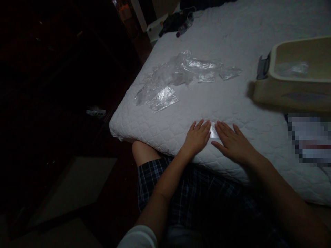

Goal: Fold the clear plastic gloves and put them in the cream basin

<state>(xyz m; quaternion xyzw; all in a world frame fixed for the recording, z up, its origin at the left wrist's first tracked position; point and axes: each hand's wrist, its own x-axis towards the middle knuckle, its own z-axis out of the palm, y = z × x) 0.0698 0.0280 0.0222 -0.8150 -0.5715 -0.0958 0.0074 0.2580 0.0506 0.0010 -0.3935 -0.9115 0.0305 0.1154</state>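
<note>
My left hand point(197, 136) lies flat, fingers stretched out, on the near edge of a white quilted mattress point(160, 127). Opposite it, my right hand point(231, 140) is also flat, its thumb spread away from the fingers. Between them shows a small shiny piece of clear plastic point(213, 131); parts of it are hidden under the hands. Farther back, several crumpled clear plastic bags point(181, 69) lie in a loose heap, with one flatter bag point(163, 98) at the near side.
To the right stands a beige plastic bin point(292, 91) with a grey handle and clear plastic inside. A blurred-out flat item point(312, 141) lies below it. At the far edge are a bottle point(182, 30) and dark cloth point(176, 21). Dark floor lies left of the mattress.
</note>
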